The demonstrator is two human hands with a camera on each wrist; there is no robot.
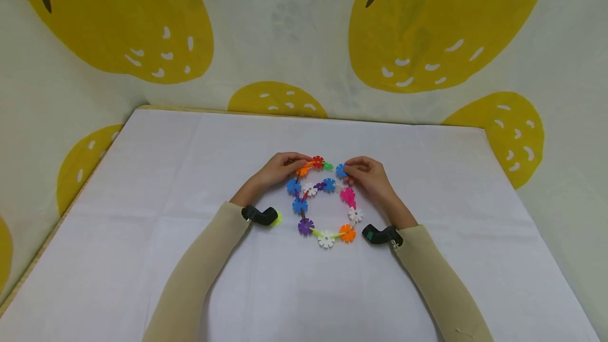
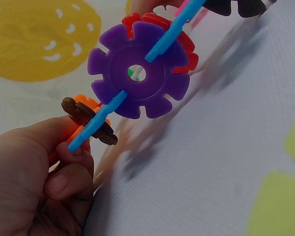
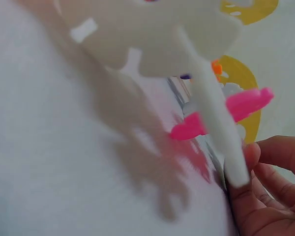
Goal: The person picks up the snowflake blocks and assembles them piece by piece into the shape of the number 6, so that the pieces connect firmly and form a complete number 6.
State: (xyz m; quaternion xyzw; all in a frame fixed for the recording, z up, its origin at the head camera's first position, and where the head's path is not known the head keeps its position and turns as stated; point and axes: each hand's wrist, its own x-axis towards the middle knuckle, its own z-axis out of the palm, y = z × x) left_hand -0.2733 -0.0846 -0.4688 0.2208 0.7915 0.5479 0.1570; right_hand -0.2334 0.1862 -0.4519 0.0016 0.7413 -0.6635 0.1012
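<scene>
Interlocking plastic snowflake discs form a closed ring in the head view, including a white disc (image 1: 326,239), an orange disc (image 1: 348,233) and a purple disc (image 1: 306,227). From its upper left, a chain curves through a blue disc (image 1: 294,187) and a red disc (image 1: 317,162) to a green disc (image 1: 328,166). My left hand (image 1: 284,168) pinches the chain at an orange disc (image 1: 303,171), beside a brown disc (image 2: 83,115) in the left wrist view. Across a small gap from the green disc, my right hand (image 1: 370,176) pinches a separate blue disc (image 1: 341,171).
A white-covered table (image 1: 119,257) lies beneath, with a patterned curtain (image 1: 285,25) behind it. A yellow-green piece (image 1: 278,219) shows partly behind the left wrist camera (image 1: 260,216). The right wrist camera (image 1: 381,235) sits close to the ring's right side.
</scene>
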